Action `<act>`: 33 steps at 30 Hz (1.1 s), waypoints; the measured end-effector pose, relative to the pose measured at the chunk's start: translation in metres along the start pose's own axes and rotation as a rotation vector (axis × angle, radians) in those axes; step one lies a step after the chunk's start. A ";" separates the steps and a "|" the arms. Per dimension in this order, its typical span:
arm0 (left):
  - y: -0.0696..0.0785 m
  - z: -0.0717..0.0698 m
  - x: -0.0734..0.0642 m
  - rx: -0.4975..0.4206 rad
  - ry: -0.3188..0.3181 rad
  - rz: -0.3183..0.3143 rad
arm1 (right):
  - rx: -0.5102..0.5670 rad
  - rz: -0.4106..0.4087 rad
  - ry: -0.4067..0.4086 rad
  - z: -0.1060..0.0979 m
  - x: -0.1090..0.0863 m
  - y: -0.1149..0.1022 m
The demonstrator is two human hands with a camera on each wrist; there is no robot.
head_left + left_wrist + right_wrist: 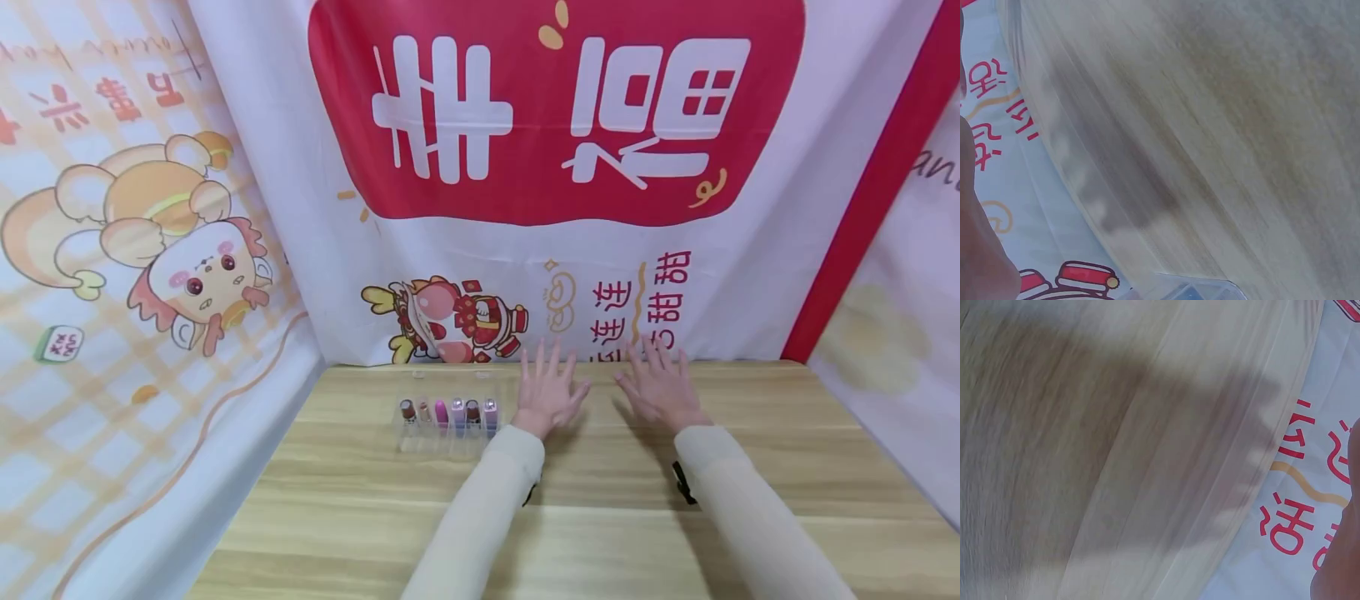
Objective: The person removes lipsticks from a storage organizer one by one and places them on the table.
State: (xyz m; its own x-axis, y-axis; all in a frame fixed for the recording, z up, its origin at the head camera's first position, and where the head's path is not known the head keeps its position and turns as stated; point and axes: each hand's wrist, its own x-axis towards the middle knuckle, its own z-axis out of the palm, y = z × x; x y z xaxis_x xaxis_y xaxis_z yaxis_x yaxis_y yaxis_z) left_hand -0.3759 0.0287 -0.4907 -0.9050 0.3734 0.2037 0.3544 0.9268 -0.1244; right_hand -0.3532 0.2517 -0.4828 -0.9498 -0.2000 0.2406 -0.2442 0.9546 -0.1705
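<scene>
My left hand [547,393] is held with fingers spread over the far part of the wooden table, just right of a clear plastic organizer [442,443]. Several lipsticks stand upright in the organizer's row of slots, among them a bright pink one [441,414] and a dark brown one [407,410]. To the right, my right hand [662,390] has its fingers spread too, holding nothing. Both hands point at the back cloth and cast shadows on the wood. In the left wrist view, a corner of the organizer [1210,286] shows at the bottom edge.
The wooden table [360,517] ends at a hanging white cloth with a red printed panel [540,108]. Another printed cloth [187,275] hangs along the left side, and a white one [892,333] along the right. Dark straps [684,483] sit at the wrists.
</scene>
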 end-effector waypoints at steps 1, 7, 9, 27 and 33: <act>0.001 -0.001 0.000 -0.004 -0.003 0.002 | -0.002 -0.004 0.000 0.000 0.000 0.001; 0.003 -0.005 -0.004 -0.039 -0.035 0.018 | -0.010 -0.020 0.010 -0.001 0.000 0.004; 0.004 -0.006 -0.006 -0.041 -0.049 0.026 | -0.010 -0.024 0.009 -0.002 0.000 0.003; 0.011 -0.016 -0.036 -0.046 -0.042 0.145 | -0.014 -0.093 0.015 -0.007 -0.012 0.004; 0.005 -0.022 -0.045 -0.047 -0.034 0.165 | 0.012 -0.126 0.046 -0.012 -0.015 0.003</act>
State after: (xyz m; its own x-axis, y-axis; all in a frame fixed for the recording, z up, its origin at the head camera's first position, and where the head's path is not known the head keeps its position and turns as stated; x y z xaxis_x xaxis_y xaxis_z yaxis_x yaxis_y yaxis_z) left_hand -0.3285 0.0176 -0.4786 -0.8408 0.5198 0.1512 0.5087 0.8542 -0.1074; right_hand -0.3372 0.2599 -0.4755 -0.9018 -0.3072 0.3041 -0.3631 0.9200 -0.1473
